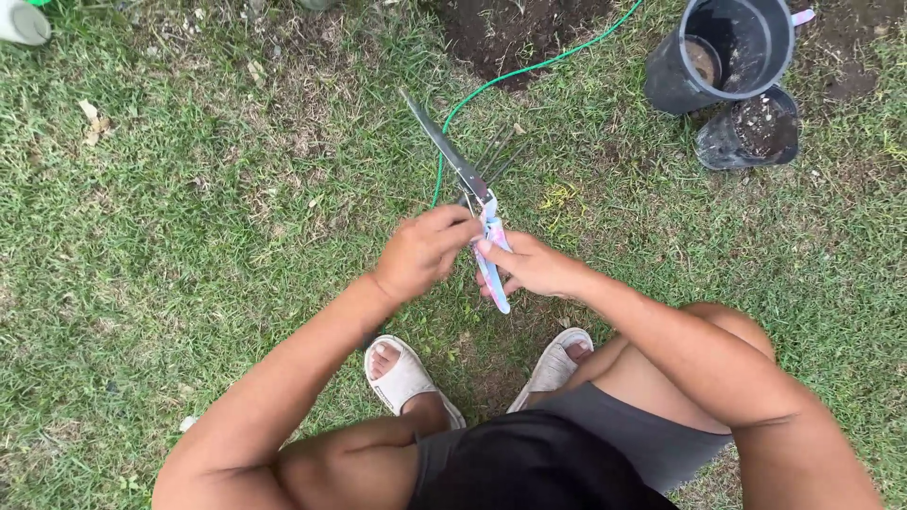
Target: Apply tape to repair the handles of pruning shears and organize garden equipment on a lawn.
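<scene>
- Left hand [422,250] and right hand [527,264] meet side by side on the shears [472,194], whose blades run up and leftward beyond them
- Hose [491,85] lies on the grass past the hands
- Two pots [727,57] sit far right beyond the hands, touching
- Sandals [406,378] stand below the hands

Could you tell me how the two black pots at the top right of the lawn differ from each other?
The large black pot is clearly wider and taller than the small black pot. The large black pot holds a smaller round container inside, while the small black pot shows only dark soil. The large one sits farther from the person, the small one nearer. Both are dark, round and open-topped, side by side on the grass.
</scene>
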